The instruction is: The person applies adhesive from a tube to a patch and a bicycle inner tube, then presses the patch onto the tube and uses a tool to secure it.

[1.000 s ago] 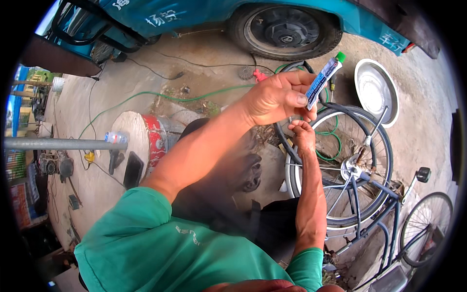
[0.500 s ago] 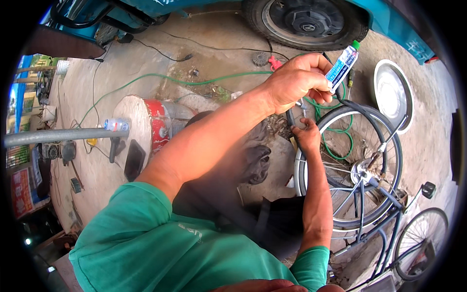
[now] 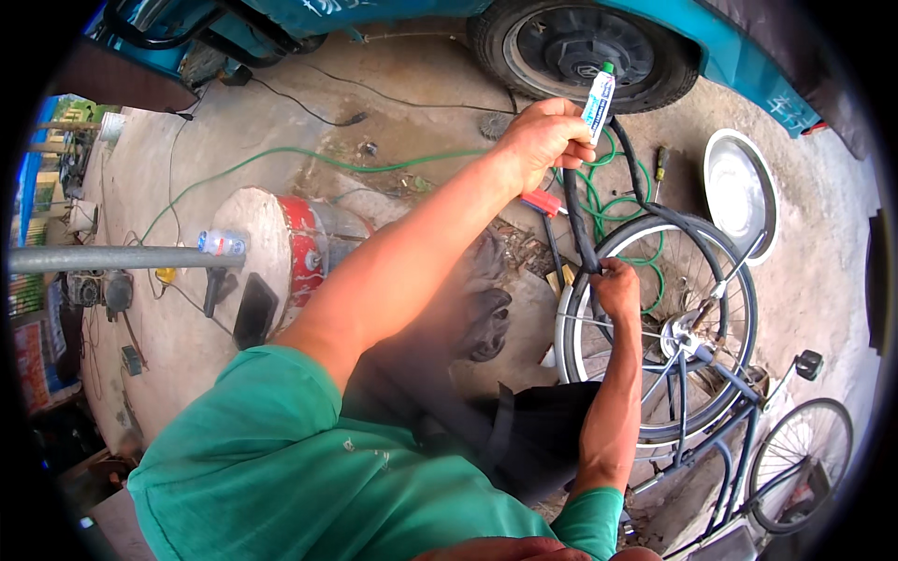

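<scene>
The black inner tube (image 3: 582, 220) runs up out of the bicycle wheel (image 3: 655, 327) in a loose strip, pulled clear of the rim so that a stretch of it hangs free above the wheel's upper left edge. Its lower end is pinched by the right hand (image 3: 617, 285), closed tight around the rubber right at the rim; this looks like a steadying grip that keeps the strip taut. The upper end passes under the left hand (image 3: 543, 140), which is well above the wheel and also closed — the fingers wrap the tube while they clamp a small white and blue tube with a green cap (image 3: 599, 98), held upright with the cap uppermost, probably to keep it ready without letting go of the rubber.

The left arm reaches long and nearly straight from the green sleeve (image 3: 281, 439) up across the frame, wrist bent slightly inward. The right forearm rises steeply from the lower edge beside the wheel, elbow tucked low.

Around the wheel: a red-handled tool (image 3: 543, 203) lies just left of its top, coils of green hose (image 3: 627, 201) sit behind it, a screwdriver (image 3: 660, 166) and a round metal pan (image 3: 739, 192) lie to its upper right, and a car tyre (image 3: 580, 47) stands further beyond. Far left of the wheel sits a round drum with a red band (image 3: 281, 252) — a dark phone (image 3: 254, 310) rests at its edge.
</scene>
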Demonstrator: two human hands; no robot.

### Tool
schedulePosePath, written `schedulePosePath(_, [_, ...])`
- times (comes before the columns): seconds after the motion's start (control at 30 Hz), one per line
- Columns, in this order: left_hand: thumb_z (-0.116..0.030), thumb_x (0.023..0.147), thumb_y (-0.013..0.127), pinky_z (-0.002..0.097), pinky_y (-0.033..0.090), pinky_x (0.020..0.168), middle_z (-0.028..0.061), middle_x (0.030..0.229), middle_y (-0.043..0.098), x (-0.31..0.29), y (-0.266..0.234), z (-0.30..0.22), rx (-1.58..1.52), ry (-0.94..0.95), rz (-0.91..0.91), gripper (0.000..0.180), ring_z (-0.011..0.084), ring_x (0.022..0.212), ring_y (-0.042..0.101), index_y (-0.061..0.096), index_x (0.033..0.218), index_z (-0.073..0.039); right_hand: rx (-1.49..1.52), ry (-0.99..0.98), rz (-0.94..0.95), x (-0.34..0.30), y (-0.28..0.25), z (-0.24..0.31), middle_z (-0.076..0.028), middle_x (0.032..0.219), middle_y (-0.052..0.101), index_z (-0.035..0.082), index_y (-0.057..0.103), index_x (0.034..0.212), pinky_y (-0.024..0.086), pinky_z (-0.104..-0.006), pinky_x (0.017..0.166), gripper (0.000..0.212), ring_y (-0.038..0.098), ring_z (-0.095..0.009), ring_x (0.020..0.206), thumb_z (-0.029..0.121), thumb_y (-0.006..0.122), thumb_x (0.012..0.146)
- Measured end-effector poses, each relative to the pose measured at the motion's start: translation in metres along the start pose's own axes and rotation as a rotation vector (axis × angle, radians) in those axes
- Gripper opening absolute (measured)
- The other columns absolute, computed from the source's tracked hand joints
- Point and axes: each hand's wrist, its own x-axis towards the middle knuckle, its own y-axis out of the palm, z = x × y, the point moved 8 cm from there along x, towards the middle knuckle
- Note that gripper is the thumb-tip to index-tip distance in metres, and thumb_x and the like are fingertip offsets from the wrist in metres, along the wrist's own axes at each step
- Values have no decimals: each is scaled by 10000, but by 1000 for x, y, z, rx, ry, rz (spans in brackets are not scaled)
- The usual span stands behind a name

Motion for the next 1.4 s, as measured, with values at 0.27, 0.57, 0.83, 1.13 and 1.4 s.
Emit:
schedulePosePath(0.27, [-194, 783, 707, 573, 293, 1107, 40, 960, 680, 54, -18, 101, -32, -387, -125, 234, 214, 893, 688, 628, 995, -133, 482, 63, 14, -25, -31, -57, 82, 659, 485, 28, 710, 937, 345, -236, 555, 134, 433, -35, 601, 48, 723, 805])
schedulePosePath(0.57, [-95, 757, 683, 351, 540, 714, 84, 858, 682, 66, 42, 161, 43, -231, 10, 196, 206, 725, 689, 627, 936, -37, 591, 64, 2, -38, -30, -56, 106, 679, 455, 36, 702, 954, 310, -208, 569, 138, 389, -17, 612, 14, 711, 819])
schedulePosePath(0.83, [-97, 770, 679, 302, 525, 637, 84, 837, 685, 32, 105, 150, 252, -28, 178, 226, 141, 707, 658, 652, 970, 6, 575, 98, 36, -38, -23, -54, 82, 687, 495, 36, 689, 936, 357, -215, 602, 130, 427, -34, 629, 20, 721, 810])
schedulePosePath(1.13, [-130, 749, 685, 415, 540, 729, 131, 842, 706, -2, 138, 116, 613, 398, 272, 219, 299, 814, 703, 659, 947, -41, 602, 19, 65, -37, -17, -40, 100, 690, 492, 67, 635, 869, 319, -217, 555, 113, 401, -15, 603, 42, 740, 834])
schedulePosePath(1.4, [-102, 720, 670, 441, 528, 719, 132, 832, 693, -26, 157, 107, 662, 601, 406, 189, 334, 811, 693, 631, 892, -33, 512, -79, -3, -44, -27, -31, -12, 956, 674, 20, 680, 1089, 489, -302, 737, 280, 602, -112, 840, 104, 762, 834])
